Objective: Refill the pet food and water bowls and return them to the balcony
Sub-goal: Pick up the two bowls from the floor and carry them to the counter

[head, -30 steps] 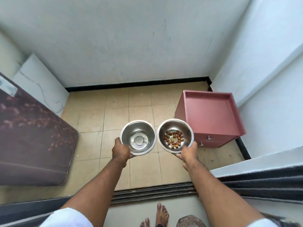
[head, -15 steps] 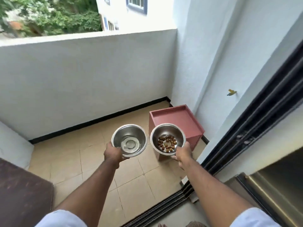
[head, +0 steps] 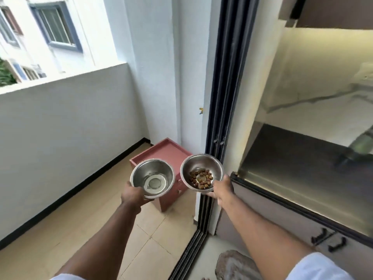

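Note:
Two steel bowls are held out in front of me at about waist height. My left hand (head: 133, 196) grips the near rim of the water bowl (head: 152, 178), which holds a little clear water. My right hand (head: 221, 189) grips the near rim of the food bowl (head: 201, 171); brown kibble (head: 200, 178) lies in its bottom. The bowls sit side by side, a small gap between them, above a pink cabinet (head: 167, 149) in the balcony corner.
The tiled balcony floor (head: 80, 229) runs along a white parapet wall (head: 70, 128) on the left. A black sliding-door frame (head: 224, 98) and its floor track (head: 189, 255) stand right of the bowls. A dark kitchen counter (head: 292, 158) with drawers lies at right, a mat (head: 234, 265) by my feet.
My view has swung up and to the right, from the balcony floor toward the door frame and the kitchen counter. Both hands keep hold of their bowls, now in front of the door frame.

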Demonstrator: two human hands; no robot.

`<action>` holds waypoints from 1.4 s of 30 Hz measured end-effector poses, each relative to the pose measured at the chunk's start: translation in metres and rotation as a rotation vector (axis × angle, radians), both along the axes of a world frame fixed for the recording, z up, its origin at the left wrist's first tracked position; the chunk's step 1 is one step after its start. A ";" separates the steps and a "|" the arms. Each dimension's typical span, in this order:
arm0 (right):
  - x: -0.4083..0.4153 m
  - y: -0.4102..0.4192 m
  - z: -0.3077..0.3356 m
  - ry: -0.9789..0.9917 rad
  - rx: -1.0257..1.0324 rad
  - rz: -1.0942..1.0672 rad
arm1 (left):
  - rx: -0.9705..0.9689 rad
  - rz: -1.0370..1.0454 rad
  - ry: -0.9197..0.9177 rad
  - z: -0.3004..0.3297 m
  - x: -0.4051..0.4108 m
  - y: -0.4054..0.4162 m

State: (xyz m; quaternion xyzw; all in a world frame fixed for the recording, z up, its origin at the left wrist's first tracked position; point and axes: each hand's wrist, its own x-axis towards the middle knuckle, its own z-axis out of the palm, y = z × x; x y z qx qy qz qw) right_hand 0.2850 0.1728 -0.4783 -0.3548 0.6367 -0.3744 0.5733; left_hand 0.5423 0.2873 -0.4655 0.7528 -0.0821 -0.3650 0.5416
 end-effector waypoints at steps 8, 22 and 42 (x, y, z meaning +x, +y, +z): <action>-0.112 0.009 0.003 -0.078 -0.020 -0.213 | 0.058 -0.279 -0.224 0.009 -0.092 -0.045; -0.306 0.019 0.003 -0.123 -0.047 -0.504 | -0.046 -0.529 -0.020 0.004 -0.280 -0.108; -0.470 -0.057 -0.017 -0.146 0.040 -0.595 | 0.033 -0.655 0.038 -0.011 -0.447 -0.218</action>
